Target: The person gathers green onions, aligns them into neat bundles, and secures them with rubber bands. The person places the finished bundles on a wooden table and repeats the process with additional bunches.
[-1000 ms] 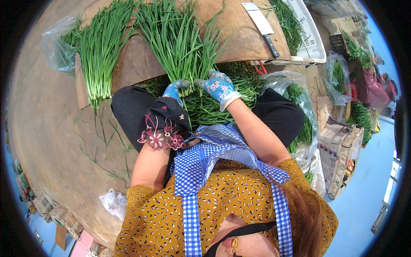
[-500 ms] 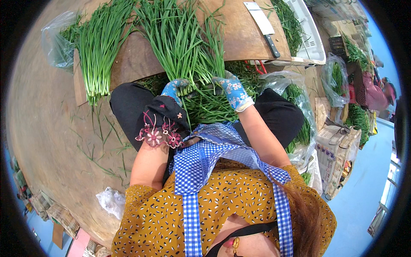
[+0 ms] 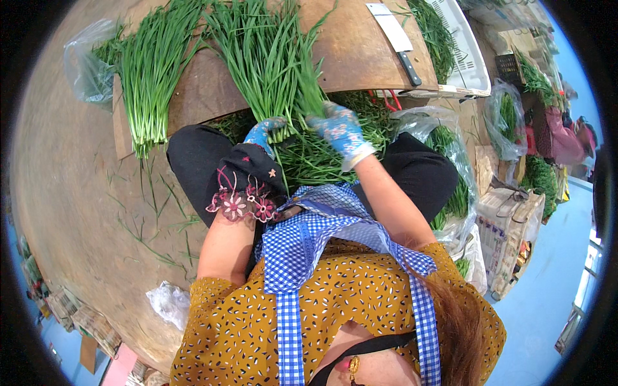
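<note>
My left hand, in a blue flowered glove, is closed round the stem ends of a bunch of garlic chives, whose leaves lie up across the wooden board. Beside it my right hand, gloved alike and slightly smeared by motion, is closed on a smaller clump of chives at the bunch's right side. Loose chives cover my lap below both hands. Another bunch of chives lies to the left, its pale stems over the board's edge.
A cleaver with a black handle lies on the board's right part. Beyond it stands a white crate holding greens. Clear plastic bags with greens are at left and right. Chive scraps litter the floor near a crumpled white bag.
My right hand has moved left toward my left hand, and the clump in it has swung left against the bunch. My left hand stays nearly in place.
</note>
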Available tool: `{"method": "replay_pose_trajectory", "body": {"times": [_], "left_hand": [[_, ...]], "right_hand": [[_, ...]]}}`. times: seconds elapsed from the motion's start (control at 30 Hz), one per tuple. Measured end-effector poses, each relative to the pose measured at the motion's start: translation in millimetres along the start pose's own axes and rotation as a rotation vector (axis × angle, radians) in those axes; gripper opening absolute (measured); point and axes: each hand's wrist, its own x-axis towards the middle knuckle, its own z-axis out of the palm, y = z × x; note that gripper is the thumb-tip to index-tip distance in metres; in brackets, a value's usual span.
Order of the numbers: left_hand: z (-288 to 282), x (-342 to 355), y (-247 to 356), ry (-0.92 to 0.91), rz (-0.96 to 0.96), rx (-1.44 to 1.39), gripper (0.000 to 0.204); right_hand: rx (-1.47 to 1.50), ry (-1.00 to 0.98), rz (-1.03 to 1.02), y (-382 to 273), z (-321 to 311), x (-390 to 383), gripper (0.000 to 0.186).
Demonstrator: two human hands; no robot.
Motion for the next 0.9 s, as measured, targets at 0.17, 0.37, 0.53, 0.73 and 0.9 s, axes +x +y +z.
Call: {"method": "replay_pose_trajectory", "body": {"times": [0.17,0.37,0.53,0.73,0.9], "left_hand": [[3,-10,1,0.059,0.007,-0.112,0.025],[13,-14,6,0.072,-0.012,-0.175,0.022],[13,-12,6,0.041,-0.066,-0.165,0.020],[16,-15,6,0.106,-0.004,-0.217,0.022],[14,-16,6,0.064,-0.023,-0.223,0.021]], "right_hand": [[0.643,-0.233,0.213,-3,-50,-7,0.032],[0.132,-0.504,0.220,-6,-125,-24,0.036],[-0.014,-0.059,-0.273,38,-323,42,0.031],[-1.866,0.327,-0.090,29,-408,119,0.056],[-0.193,0.004,-0.403,17,-154,35,0.031]]}}
